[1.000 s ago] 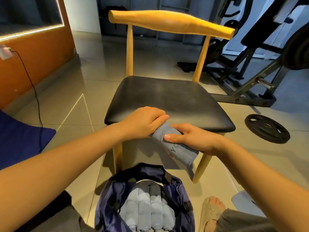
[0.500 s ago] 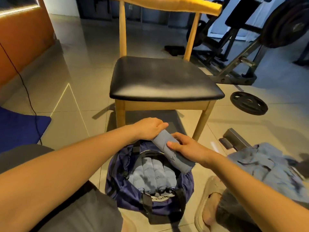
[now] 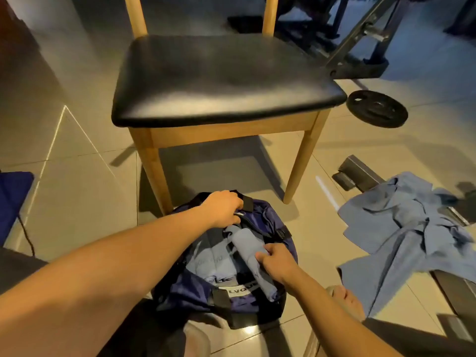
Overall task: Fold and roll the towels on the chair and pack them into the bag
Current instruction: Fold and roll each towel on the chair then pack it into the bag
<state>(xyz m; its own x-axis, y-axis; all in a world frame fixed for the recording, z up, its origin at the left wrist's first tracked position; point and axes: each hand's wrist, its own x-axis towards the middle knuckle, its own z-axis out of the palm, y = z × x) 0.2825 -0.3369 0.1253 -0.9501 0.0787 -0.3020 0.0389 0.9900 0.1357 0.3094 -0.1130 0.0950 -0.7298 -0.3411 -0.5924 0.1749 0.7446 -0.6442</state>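
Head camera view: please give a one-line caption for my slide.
The right hand holds a rolled towel over the open bag; the left hand grips its edge, before the chair.

A white label (image 3: 238, 292) on the navy bag (image 3: 192, 292) reads "LVQU", its end hidden behind the rolled towel (image 3: 246, 244). Faint lettering on the packed towels (image 3: 208, 261) is illegible.

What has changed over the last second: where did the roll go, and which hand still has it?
The rolled grey towel came down from the front edge of the black-seated wooden chair into the open navy fabric bag. The left hand let go of it and now grips the bag's far rim; the right hand still holds the roll. The packed grey rolls and the chair stayed put.
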